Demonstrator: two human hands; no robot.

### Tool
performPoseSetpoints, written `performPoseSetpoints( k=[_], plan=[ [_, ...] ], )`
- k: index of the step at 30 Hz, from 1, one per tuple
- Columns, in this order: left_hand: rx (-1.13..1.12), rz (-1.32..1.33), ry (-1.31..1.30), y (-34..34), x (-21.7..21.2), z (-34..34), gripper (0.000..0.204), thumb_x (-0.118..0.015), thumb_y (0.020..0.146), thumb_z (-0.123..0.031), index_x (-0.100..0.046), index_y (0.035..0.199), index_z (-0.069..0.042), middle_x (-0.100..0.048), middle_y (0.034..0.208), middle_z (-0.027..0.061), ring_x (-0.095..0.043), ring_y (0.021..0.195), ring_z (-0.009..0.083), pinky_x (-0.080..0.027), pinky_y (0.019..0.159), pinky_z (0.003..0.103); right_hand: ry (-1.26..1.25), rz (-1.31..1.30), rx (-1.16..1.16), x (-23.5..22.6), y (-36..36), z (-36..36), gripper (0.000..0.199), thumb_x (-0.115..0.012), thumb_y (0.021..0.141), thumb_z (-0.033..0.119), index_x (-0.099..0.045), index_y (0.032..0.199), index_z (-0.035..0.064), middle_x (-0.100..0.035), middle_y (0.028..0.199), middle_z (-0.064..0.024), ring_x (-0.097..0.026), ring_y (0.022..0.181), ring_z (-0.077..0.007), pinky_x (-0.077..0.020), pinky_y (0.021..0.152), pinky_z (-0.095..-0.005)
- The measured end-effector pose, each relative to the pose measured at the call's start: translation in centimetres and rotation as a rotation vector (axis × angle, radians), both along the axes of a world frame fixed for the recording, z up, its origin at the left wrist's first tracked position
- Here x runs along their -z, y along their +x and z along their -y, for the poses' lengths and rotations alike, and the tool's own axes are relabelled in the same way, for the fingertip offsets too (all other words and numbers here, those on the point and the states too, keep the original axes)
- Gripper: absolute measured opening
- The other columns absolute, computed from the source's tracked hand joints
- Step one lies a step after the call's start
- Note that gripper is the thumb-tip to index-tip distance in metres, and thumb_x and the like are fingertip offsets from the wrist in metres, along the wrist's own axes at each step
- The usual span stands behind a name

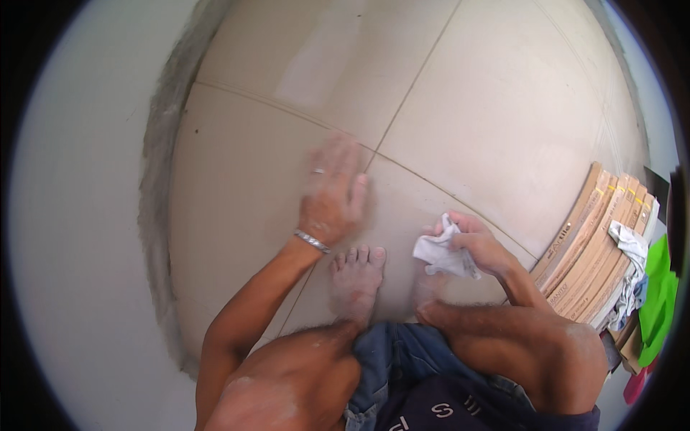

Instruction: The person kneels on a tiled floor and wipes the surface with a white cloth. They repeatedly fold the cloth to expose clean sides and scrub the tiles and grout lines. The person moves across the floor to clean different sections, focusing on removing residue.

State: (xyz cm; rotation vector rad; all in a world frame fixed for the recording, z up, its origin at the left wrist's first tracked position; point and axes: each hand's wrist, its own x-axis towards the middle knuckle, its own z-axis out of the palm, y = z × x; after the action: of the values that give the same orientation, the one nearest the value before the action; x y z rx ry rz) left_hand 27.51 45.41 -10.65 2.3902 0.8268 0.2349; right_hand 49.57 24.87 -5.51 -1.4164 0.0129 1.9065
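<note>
- Several brown cardboard cartons (pixel 593 241) sat packed face to face at right, contents hidden; a crumpled rag (pixel 631 248) hung over them.
- Left hand (pixel 334 190): open, palm down, fingers extended above or on large beige tiles (pixel 244 179); blurred, contact unclear.
- Right hand (pixel 480 243) gripped a bunched white cloth (pixel 437 248) over the right foot (pixel 431 287).
- Tiles were smooth, with thin dark joints.

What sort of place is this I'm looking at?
Probably a room under construction or renovation: large beige floor tiles, a rough grey strip along the foot of the pale wall, and flat cardboard cartons at right.
</note>
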Motion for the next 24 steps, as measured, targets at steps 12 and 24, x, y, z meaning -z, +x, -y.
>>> performPoseSetpoints(
  k=[12,24],
  plan=[
    [0.025,0.029,-1.203,0.8,-5.5,7.1,0.039,-0.067,0.100,-0.018,-0.062,0.134,0.002,-0.070,0.124,0.0176,-0.070,0.113,0.0222,-0.055,0.095,0.035,0.105,0.011,-0.123,-1.0,-1.4,-1.0,0.033,-0.077,0.094,0.013,-0.066,0.122,-0.0004,-0.073,0.105,-0.0047,-0.065,0.094,-0.0097,-0.0531,0.082,-0.0274],
    [-0.045,-0.166,-1.442,0.1,-4.2,4.9,0.029,-0.060,0.106,-0.027,-0.069,0.114,-0.001,-0.072,0.087,0.0007,-0.063,0.080,0.0054,-0.052,0.074,0.027,0.048,0.107,-0.165,-1.8,4.3,-2.4,0.014,-0.073,0.097,0.018,-0.071,0.097,0.0046,-0.071,0.091,0.0001,-0.061,0.084,-0.0077,-0.0472,0.082,-0.0257]
  ],
)
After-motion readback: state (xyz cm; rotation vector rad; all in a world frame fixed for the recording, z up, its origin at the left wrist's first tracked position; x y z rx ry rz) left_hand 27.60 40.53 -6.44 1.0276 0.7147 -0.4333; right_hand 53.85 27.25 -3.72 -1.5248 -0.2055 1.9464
